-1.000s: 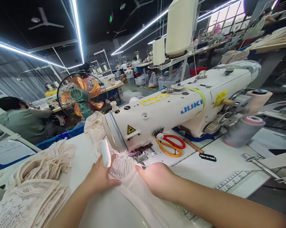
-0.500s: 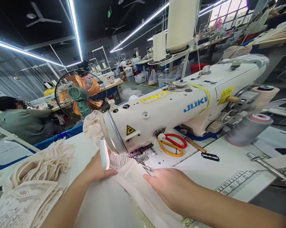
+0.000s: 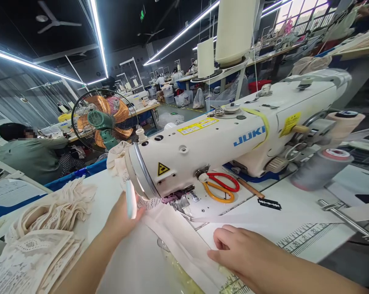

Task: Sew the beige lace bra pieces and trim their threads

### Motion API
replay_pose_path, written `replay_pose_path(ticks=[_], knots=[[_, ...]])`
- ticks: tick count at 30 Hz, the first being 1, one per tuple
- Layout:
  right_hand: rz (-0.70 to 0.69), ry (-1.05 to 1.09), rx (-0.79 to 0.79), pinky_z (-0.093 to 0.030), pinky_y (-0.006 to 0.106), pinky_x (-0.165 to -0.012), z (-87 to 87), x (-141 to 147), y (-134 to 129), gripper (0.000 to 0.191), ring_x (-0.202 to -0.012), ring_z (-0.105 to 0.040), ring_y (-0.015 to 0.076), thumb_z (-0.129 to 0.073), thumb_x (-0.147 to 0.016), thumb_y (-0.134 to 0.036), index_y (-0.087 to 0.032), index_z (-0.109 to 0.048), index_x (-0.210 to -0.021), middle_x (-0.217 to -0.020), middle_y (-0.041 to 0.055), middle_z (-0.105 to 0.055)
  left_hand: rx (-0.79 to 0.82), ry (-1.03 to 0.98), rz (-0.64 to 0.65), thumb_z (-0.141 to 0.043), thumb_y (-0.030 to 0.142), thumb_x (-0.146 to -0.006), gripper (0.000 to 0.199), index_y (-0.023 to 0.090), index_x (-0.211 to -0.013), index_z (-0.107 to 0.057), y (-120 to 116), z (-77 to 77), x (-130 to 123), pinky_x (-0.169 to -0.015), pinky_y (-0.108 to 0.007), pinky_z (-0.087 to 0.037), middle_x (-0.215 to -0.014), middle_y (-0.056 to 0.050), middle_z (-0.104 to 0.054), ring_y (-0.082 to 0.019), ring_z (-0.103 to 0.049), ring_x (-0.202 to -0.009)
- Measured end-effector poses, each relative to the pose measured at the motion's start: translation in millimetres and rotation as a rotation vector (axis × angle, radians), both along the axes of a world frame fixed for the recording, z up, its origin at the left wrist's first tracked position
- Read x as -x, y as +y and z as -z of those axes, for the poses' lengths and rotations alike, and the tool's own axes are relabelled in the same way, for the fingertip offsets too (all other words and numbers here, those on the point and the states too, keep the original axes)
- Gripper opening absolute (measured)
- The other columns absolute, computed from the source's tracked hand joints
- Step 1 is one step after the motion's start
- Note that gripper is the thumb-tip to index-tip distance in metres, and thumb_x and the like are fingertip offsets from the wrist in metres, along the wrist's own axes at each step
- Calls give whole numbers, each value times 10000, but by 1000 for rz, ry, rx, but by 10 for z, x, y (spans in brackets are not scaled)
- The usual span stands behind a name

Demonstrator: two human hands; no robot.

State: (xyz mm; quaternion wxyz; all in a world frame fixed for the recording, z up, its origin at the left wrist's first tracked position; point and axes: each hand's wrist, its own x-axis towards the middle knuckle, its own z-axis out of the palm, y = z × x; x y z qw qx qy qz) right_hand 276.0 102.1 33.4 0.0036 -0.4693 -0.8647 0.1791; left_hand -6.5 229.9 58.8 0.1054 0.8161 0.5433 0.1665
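A white sewing machine [image 3: 203, 143] lies across the view, with cream lace fabric [image 3: 152, 204] under its needle area. From there a pale fabric strip [image 3: 184, 249] runs toward the lower right. My left hand [image 3: 121, 216] is at the fabric's left edge beside the machine head, its fingers partly hidden behind a light-coloured guard; it presses on the lace. My right hand [image 3: 239, 249] is over the table, to the right of the strip, with curled fingers and the thumb near the strip's edge. Whether it pinches anything is not clear.
Left lies a pile of cream lace pieces [image 3: 46, 228]. Red and orange-handled scissors [image 3: 223, 188], a black blade [image 3: 269, 203] and a grey thread cone [image 3: 322, 167] are by the machine. Behind stand a fan [image 3: 103, 120] and a seated person [image 3: 28, 153].
My right hand has drawn back from the needle area toward the lower right, its fingers curled. My left hand has shifted slightly left. The view has moved a little.
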Motion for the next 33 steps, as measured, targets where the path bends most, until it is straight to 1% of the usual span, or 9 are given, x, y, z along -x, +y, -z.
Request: replay_pose_path(ticks=[1,2,4,7,10,14,19,27,33], knots=[[-4,13,-11,-299,276,-598,24,-7,-8,360,-820,-548,221,-476,-654,20,-231,-580,-889,-913,52,-574,-56,-6,95,-406,351,-878,273,243,-1068,-570,-185,15,-116,-789,-378,-528,-1032,-65,-638,-259,-611,-987],[-5,29,-25,-308,278,-604,50,-12,-17,351,-824,-545,223,-478,-660,16,-232,-582,-886,-916,52,-573,-94,-24,248,-329,277,-904,288,223,-1045,-575,-374,49,-240,-766,-344,-535,-1026,-80,-640,-231,-622,-959],[-4,67,-47,-328,284,-624,103,-19,-33,339,-829,-541,223,-485,-678,3,-236,-585,-896,-916,47,-572,-89,-16,529,-331,205,-894,274,193,-996,-585,-716,156,-478,-744,-310,-542,-1017,-96,-639,-196,-638,-872],[-5,93,-66,-345,286,-635,172,-20,-45,346,-815,-536,217,-489,-691,-7,-239,-591,-926,-906,44,-572,-139,123,666,-479,245,-821,181,170,-935,-597,-1011,330,-699,-578,-357,-547,-926,-94,-653,-217,-629,-681],[-32,77,-112,-341,289,-624,217,-14,-41,353,-792,-528,216,-491,-690,-12,-238,-593,-941,-895,49,-568,-150,281,632,-589,305,-750,262,147,-960,-596,-1066,405,-709,-518,-389,-527,-931,-104,-647,-236,-612,-638],[-59,26,-145,-312,285,-596,211,20,-9,383,-771,-519,211,-489,-692,-7,-244,-583,-978,-887,44,-565,-118,388,597,-604,302,-746,324,148,-1029,-576,-1020,357,-601,-552,-379,-521,-1009,-118,-632,-234,-622,-674],[-52,10,-138,-285,271,-576,144,98,77,357,-788,-514,203,-495,-681,2,-226,-581,-942,-876,40,-556,-106,407,574,-574,272,-776,349,163,-1107,-545,-954,295,-503,-589,-387,-518,-1097,-120,-614,-236,-631,-715],[-55,-17,-196,-266,278,-564,105,212,256,345,-763,-537,202,-508,-747,-51,-232,-604,-1024,-838,50,-576,-184,409,560,-520,233,-812,303,190,-1112,-533,-751,304,-339,-600,-386,-495,-1146,-112,-611,-230,-630,-720],[-68,-127,-179,-228,287,-510,51,282,370,477,-710,-592,224,-562,-723,-93,-239,-580,-1177,-800,61,-640,-237,406,567,-466,209,-834,274,205,-1098,-538,-579,340,-262,-589,-378,-468,-1160,-99,-618,-228,-628,-727]])
